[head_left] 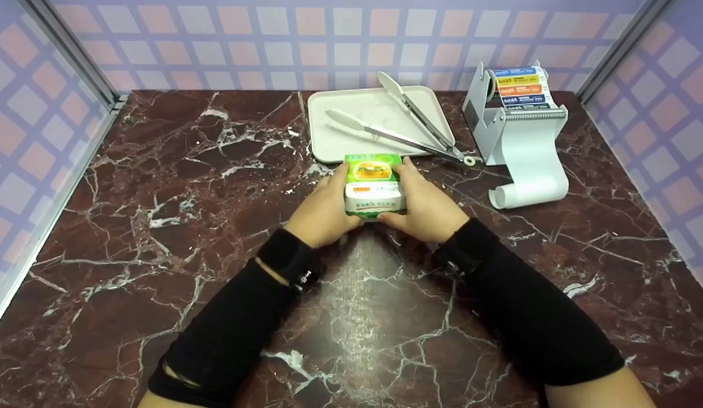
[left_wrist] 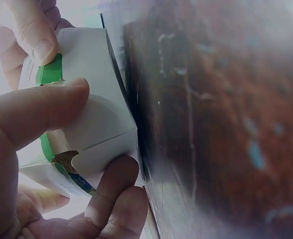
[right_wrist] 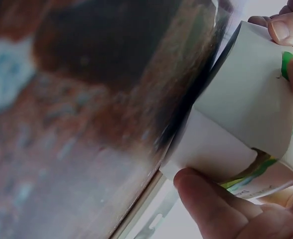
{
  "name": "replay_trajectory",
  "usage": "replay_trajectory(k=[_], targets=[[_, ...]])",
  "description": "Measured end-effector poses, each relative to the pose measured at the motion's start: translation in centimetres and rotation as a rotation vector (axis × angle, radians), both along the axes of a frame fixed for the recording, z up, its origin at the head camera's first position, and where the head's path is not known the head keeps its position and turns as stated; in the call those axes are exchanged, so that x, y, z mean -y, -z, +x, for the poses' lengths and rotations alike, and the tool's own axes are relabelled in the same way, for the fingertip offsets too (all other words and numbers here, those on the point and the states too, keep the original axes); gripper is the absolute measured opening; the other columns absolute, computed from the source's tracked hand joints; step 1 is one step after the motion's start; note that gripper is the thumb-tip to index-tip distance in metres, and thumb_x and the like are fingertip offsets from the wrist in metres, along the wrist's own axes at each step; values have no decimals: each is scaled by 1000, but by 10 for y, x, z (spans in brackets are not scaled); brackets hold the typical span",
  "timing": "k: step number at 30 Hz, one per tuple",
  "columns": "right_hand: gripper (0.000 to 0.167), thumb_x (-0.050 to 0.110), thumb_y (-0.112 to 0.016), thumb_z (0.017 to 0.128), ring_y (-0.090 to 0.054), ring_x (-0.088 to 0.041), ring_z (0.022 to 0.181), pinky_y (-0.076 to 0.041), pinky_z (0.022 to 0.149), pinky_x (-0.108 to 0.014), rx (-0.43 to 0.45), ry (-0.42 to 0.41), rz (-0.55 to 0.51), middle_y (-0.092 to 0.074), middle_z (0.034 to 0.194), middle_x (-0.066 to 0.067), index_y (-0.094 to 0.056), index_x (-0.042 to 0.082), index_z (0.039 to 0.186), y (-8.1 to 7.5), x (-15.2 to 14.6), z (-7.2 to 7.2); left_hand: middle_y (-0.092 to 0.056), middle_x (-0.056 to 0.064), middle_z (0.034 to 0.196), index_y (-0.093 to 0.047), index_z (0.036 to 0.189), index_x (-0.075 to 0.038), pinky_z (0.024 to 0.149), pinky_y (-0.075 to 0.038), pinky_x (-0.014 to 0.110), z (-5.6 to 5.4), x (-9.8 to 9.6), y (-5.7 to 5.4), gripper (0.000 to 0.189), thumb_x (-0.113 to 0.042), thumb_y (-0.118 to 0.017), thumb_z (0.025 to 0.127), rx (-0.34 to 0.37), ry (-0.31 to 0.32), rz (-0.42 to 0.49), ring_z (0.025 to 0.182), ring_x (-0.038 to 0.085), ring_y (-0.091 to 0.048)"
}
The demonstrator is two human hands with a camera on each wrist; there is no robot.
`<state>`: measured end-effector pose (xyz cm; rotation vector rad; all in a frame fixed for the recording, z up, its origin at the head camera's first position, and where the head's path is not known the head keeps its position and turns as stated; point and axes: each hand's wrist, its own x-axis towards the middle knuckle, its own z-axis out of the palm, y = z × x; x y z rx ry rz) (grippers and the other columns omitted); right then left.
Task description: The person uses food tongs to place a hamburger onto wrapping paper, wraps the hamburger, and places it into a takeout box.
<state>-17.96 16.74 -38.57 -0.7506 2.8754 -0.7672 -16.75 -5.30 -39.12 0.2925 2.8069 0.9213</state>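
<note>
Between both hands is a small green and white carton (head_left: 374, 190), printed with an orange and yellow label on its top. My left hand (head_left: 324, 211) grips its left side, thumb at the near face. On the other side my right hand (head_left: 427, 204) holds it the same way, its thumb also at the near edge. In the left wrist view the carton's white end flap (left_wrist: 99, 94) shows under the thumb, with a brownish gap beside a green strip. The right wrist view shows white panels (right_wrist: 246, 94) close over the marbled surface.
Behind the carton lies a white tray (head_left: 340, 148) with spread metal tongs (head_left: 405, 140) across it, their hinge end past its near right corner. To the right stands a label dispenser (head_left: 487, 130) with several coloured rolls and a curling white strip (head_left: 535, 170). Tiled walls enclose the marbled table (head_left: 158, 272).
</note>
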Motion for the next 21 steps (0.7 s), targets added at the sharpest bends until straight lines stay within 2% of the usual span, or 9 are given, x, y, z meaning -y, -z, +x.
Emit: replay_trajectory(k=[6,13,21], targets=[[96,33,-80,93,-24,-46,159,-26,132,-50,1,4,33,-17,168,-39,-23,-5,159,1,1,2,-44,23,158,-8,171,-17,102,-57,44,0,0,-1,119,-28,-88,84,15,-10,1,115,30,-64],[96,32,-79,93,-34,-47,154,-30,130,-50,-3,3,41,-8,168,-41,-22,-6,160,1,1,4,-43,21,159,-8,171,-19,104,-57,46,0,-1,-2,119,-34,-88,84,34,-20,-6,117,30,-63],[95,31,-78,95,-41,-47,149,-36,127,-49,-16,0,54,-4,169,-41,-20,-7,160,1,3,6,-43,21,160,-5,171,-21,102,-58,45,2,-3,-5,118,-32,-87,86,49,-26,-14,115,29,-64]])
